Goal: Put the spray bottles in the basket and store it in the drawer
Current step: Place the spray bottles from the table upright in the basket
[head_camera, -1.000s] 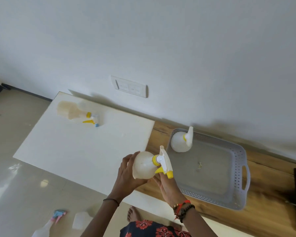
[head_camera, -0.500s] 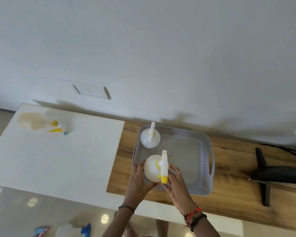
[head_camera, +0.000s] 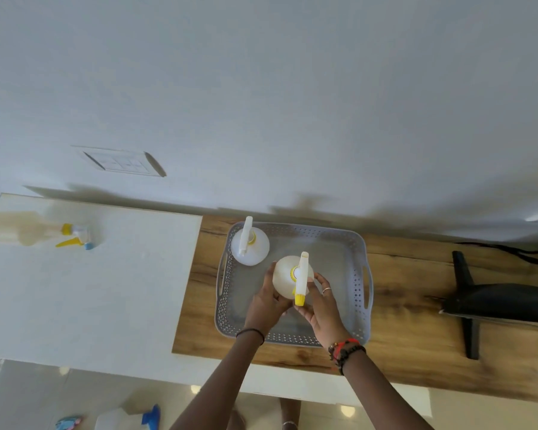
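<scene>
A grey perforated basket (head_camera: 359, 259) sits on the wooden top. One white spray bottle (head_camera: 249, 246) stands upright in its far left corner. Both hands hold a second round white spray bottle (head_camera: 284, 276) with a yellow-tipped trigger, upright over the basket's middle. My left hand (head_camera: 266, 302) cups its left side. My right hand (head_camera: 320, 304) grips its right side under the nozzle. A third spray bottle (head_camera: 28, 229), yellowish with a yellow trigger, lies on its side at the far left of the white top.
A black hair dryer (head_camera: 494, 301) lies on the wooden top to the right, its cord trailing behind. A wall switch plate (head_camera: 121, 162) sits above the white top. On the floor below lie a blue-capped bottle (head_camera: 128, 418) and a small blue item (head_camera: 69, 423).
Both hands carried the bottle from in front of the white top rightward into the basket. The bottle turned upright and moved deeper toward the basket's middle.
</scene>
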The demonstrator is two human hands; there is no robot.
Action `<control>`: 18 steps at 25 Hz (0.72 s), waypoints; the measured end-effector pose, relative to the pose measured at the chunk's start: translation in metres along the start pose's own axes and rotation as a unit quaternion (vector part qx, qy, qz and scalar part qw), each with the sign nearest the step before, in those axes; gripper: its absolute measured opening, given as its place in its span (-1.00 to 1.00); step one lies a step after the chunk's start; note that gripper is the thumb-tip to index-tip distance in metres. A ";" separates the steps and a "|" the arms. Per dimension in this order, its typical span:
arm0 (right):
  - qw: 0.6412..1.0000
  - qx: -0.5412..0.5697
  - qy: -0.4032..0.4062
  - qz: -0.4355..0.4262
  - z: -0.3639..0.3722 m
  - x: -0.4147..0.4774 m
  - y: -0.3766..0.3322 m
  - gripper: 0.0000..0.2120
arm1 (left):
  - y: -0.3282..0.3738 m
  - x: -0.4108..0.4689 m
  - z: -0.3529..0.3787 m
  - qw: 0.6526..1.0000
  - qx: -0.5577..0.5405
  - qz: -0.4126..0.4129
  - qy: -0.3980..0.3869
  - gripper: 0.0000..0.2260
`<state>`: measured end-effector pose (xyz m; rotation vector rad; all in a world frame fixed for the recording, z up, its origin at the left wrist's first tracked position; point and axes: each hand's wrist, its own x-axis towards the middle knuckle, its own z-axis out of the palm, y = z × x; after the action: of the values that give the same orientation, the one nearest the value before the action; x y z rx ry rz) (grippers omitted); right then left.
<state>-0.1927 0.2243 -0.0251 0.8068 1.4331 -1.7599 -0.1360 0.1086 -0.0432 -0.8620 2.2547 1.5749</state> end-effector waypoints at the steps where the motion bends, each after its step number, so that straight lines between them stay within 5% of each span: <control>1: 1.000 -0.002 0.001 0.004 0.001 0.006 -0.003 -0.68 | 0.000 0.007 0.002 1.000 -0.003 -0.006 -0.004 -0.21; 11: 0.999 0.037 0.005 -0.002 0.011 0.039 -0.019 -0.61 | 0.001 0.044 0.011 0.997 -0.061 -0.045 -0.018 -0.18; 18: 0.999 0.035 0.004 -0.006 0.016 0.044 -0.026 -0.69 | 0.013 0.039 0.029 0.971 -0.216 -0.102 0.030 -0.48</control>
<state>-0.2388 0.2055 -0.0448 0.8433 1.3906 -1.8278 -0.1781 0.1257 -0.0651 -1.2206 1.8094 1.9922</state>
